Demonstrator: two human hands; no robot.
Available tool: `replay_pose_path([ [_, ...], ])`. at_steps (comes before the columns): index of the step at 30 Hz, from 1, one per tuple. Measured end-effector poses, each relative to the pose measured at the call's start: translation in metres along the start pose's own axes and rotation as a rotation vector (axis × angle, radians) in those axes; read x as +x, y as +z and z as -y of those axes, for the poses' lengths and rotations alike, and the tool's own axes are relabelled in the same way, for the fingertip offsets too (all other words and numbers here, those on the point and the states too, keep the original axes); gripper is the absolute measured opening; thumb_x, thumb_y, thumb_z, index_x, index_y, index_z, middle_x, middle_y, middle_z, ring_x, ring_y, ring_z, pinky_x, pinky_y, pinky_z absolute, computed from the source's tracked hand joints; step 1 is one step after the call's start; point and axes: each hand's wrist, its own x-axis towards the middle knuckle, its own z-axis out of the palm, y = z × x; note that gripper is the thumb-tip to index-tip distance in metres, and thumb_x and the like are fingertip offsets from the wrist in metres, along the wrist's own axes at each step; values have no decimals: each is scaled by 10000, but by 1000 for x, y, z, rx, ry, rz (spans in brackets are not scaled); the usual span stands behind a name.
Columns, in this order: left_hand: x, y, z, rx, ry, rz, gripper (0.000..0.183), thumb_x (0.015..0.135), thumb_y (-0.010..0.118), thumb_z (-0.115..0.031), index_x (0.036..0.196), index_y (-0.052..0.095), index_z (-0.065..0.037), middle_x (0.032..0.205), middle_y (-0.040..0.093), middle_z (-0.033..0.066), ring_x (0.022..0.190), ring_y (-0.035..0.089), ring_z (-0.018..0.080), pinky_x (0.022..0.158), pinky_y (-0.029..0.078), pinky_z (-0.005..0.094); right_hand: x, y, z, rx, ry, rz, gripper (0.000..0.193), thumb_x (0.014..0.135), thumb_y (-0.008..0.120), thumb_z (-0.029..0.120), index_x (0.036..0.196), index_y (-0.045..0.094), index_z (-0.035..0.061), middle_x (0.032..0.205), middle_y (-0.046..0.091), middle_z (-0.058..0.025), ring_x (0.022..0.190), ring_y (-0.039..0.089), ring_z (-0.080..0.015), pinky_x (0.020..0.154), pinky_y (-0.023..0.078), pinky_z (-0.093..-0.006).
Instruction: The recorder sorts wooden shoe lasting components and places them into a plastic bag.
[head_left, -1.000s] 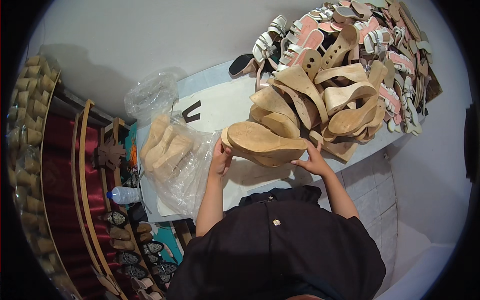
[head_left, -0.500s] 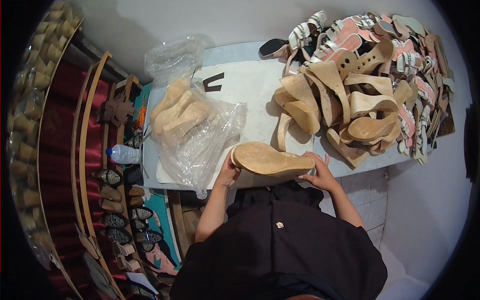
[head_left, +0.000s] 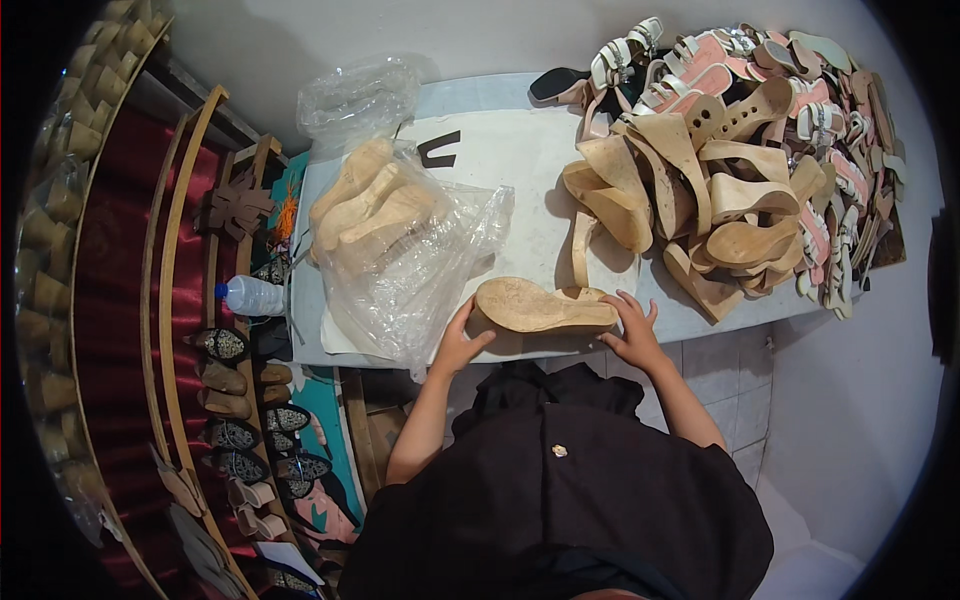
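Observation:
A bare wooden wedge shoe sole lies at the front edge of the table, toe to the left and heel to the right. My left hand is beside the toe end, its fingers spread and the thumb apart from the wood. At the heel end, my right hand has its fingers stretched out, with fingertips against or very near the wood. Just beyond, a clear plastic bag covers several similar wooden soles. Another wooden sole leans at the edge of the pile on the right.
A heap of wooden wedge soles fills the table's right side, with white and pink strappy sandals behind it. A water bottle and shelves with shoes stand left. A dark cut-out piece lies on white sheeting.
The wooden sole has come down onto the table edge and shows more of its flat top. My fingers have loosened from both its ends and spread.

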Motion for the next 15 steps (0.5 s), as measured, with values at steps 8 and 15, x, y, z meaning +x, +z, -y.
replay_pose_path([
  [8, -9, 11, -15, -83, -20, 22, 757, 735, 740, -208, 1328, 328, 21, 1310, 418, 141, 1245, 364, 231, 1048, 247, 337, 19, 9, 13, -83, 19, 87, 675, 691, 737, 289, 1279, 425, 174, 1285, 481, -12, 1302, 307, -265, 998, 40, -617],
  [15, -4, 25, -22, -296, -87, -145, 851, 799, 689, -236, 1409, 131, -34, 1353, 357, 142, 1275, 325, 228, 1055, 228, 336, 15, 11, 12, -65, 32, 65, 687, 686, 742, 287, 1283, 419, 181, 1280, 484, -13, 1299, 303, -277, 999, 41, -608],
])
